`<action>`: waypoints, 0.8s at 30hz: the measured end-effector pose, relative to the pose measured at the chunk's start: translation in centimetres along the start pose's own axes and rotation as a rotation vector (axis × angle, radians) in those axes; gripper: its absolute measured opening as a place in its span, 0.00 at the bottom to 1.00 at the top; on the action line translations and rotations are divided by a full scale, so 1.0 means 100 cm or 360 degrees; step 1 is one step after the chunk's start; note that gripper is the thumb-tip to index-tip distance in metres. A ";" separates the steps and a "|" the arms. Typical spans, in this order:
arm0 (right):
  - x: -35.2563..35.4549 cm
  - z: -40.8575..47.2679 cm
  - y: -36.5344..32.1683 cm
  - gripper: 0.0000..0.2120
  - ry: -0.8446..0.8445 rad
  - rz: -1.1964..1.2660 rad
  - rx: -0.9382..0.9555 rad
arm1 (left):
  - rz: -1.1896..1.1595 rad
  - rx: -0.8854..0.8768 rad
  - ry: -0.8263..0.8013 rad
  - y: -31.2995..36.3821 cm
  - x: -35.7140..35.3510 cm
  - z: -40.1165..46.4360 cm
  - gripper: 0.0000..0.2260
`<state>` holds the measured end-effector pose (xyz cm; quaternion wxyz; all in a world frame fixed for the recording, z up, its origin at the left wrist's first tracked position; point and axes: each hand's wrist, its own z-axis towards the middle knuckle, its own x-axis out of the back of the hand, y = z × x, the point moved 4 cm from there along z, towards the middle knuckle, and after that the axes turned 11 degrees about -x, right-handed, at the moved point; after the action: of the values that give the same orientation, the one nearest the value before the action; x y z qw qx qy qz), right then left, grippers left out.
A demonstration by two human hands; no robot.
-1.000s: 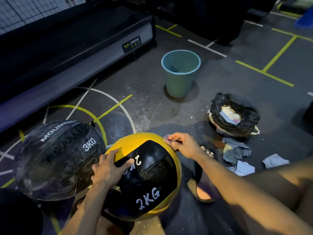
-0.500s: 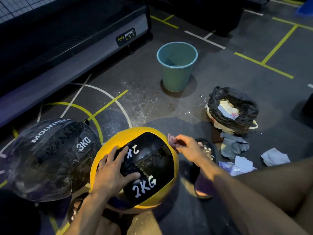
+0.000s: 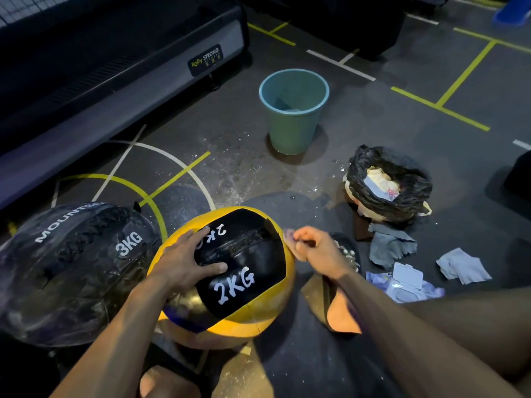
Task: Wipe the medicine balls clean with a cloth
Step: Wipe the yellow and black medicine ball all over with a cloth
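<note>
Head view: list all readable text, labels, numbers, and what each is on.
"2KG": yellow and black ball, large white print; repeated upside down near the left hand, partly covered by its fingers.
"3KG": black ball.
"MOUNTS...": black ball, cut off by its curve.
"BODY STRONG": plate on the treadmill; smaller line beneath unreadable.
Wipes pack: print too blurred.

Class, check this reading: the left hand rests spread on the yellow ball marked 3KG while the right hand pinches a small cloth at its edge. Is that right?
One detail is wrong. In the head view the yellow ball under the left hand is marked 2KG; the 3KG marking is on the black ball beside it. The right hand does pinch the small cloth at its edge.
</note>
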<state>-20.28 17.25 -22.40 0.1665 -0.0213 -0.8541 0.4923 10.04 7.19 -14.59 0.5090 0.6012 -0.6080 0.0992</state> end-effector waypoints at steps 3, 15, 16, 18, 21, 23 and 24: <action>-0.006 0.008 -0.011 0.04 0.0055 0.0082 -0.0062 | -0.0004 0.0025 -0.0004 -0.004 0.001 0.006 0.64; -0.028 -0.059 -0.007 0.12 0.0061 -0.0067 0.0297 | 0.0106 0.0005 0.0268 0.038 0.024 0.028 0.41; -0.025 -0.052 -0.008 0.14 0.0100 -0.0061 0.0287 | 0.0153 -0.0014 0.0324 0.041 0.029 0.023 0.39; -0.019 -0.039 -0.014 0.15 0.0160 -0.0012 0.0282 | 0.0220 -0.0042 0.0374 0.038 0.041 0.008 0.36; -0.012 -0.025 -0.017 0.13 0.0177 0.0062 0.0202 | 0.0255 -0.0032 0.0225 0.016 0.045 -0.019 0.32; -0.009 -0.018 -0.018 0.15 0.0187 0.0097 0.0121 | 0.0157 -0.0013 0.0171 0.002 0.035 -0.036 0.29; -0.009 -0.016 -0.017 0.17 0.0188 0.0099 0.0095 | 0.0094 -0.0007 0.0201 -0.002 0.029 -0.042 0.27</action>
<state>-18.72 17.55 -20.44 0.2017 -0.0717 -0.8267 0.5203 12.99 8.42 -10.65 0.5445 0.5744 -0.5923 0.1507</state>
